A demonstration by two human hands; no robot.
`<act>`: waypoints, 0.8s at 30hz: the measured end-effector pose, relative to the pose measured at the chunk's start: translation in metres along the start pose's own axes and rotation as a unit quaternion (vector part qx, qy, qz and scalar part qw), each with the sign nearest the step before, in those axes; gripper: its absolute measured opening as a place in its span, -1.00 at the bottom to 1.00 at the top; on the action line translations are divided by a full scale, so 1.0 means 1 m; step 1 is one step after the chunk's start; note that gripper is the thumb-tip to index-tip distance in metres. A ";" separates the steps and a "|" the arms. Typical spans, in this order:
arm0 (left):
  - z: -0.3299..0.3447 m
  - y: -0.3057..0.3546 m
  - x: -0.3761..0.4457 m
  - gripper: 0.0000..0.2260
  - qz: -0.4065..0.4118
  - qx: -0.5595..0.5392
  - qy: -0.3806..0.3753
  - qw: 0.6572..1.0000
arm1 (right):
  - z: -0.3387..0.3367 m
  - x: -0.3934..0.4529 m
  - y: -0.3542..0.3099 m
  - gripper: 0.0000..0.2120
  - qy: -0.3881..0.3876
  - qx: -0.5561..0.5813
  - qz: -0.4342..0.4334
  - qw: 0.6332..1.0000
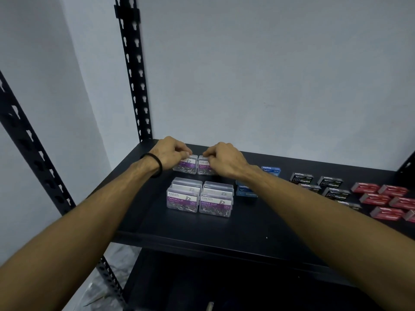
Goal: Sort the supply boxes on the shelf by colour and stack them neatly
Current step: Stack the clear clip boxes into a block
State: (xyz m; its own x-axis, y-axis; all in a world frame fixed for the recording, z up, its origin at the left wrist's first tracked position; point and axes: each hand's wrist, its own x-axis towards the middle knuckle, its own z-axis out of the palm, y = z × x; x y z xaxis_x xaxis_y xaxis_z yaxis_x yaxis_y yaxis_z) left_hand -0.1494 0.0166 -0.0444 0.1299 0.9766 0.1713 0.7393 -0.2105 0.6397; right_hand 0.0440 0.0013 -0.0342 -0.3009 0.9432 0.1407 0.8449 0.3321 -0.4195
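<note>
Far on the black shelf [224, 230], left hand [170, 153] pinches the left clear paper-clip box [184, 167]; right hand [224, 160] pinches the touching right box [205, 168]. Two stacked pairs [199, 198] stand nearer.

black shelf [202, 230] – clear paper-clip boxes [182, 202], blue [270, 171], black [302, 178], red staple boxes [374, 199].

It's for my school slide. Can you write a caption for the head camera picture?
Left hand and right hand each grip a clear paper clip box at the back of a black shelf.
</note>
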 end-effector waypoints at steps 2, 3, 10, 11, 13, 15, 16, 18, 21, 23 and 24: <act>0.000 0.005 -0.005 -0.87 0.002 -0.010 -0.011 1.000 | -0.004 -0.007 0.000 -0.69 -0.002 0.004 0.006 1.000; 0.000 0.007 -0.008 -0.87 0.003 -0.014 -0.016 1.000 | -0.005 -0.011 0.000 -0.68 -0.005 0.007 0.007 1.000; 0.000 0.016 -0.026 -0.93 -0.002 0.001 -0.025 1.000 | -0.010 -0.029 0.000 -0.69 -0.016 0.022 -0.002 1.000; -0.001 0.016 -0.028 -0.93 -0.004 0.004 -0.027 1.000 | -0.010 -0.031 0.000 -0.70 -0.017 0.024 -0.003 1.000; -0.002 0.017 -0.032 -0.92 -0.007 0.006 -0.033 0.999 | -0.010 -0.035 -0.001 -0.71 -0.016 0.026 -0.006 1.000; -0.003 0.018 -0.036 -0.92 -0.008 0.004 -0.039 0.999 | -0.010 -0.039 -0.002 -0.72 -0.013 0.025 -0.005 1.000; -0.003 0.019 -0.037 -0.92 -0.008 0.003 -0.041 0.999 | -0.010 -0.041 -0.002 -0.72 -0.011 0.024 -0.003 1.000; -0.003 0.020 -0.040 -0.92 -0.008 0.002 -0.045 0.999 | -0.010 -0.045 -0.003 -0.72 -0.005 0.022 -0.001 1.000; -0.003 0.022 -0.043 -0.93 -0.009 0.000 -0.050 0.999 | -0.010 -0.051 -0.005 -0.72 -0.001 0.017 -0.001 1.000; -0.002 0.023 -0.045 -0.92 -0.009 0.000 -0.051 0.999 | -0.011 -0.053 -0.005 -0.72 -0.001 0.014 -0.001 1.000; -0.002 0.024 -0.046 -0.92 -0.009 0.001 -0.051 0.999 | -0.011 -0.054 -0.006 -0.72 -0.001 0.013 -0.001 1.000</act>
State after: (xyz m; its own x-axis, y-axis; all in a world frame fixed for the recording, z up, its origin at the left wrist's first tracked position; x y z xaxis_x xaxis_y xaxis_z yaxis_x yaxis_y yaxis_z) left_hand -0.1389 -0.0337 -0.0352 0.1825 0.9798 0.0821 0.7435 -0.1922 0.6406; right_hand 0.0603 -0.0514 -0.0297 -0.3045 0.9423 0.1395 0.8326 0.3344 -0.4416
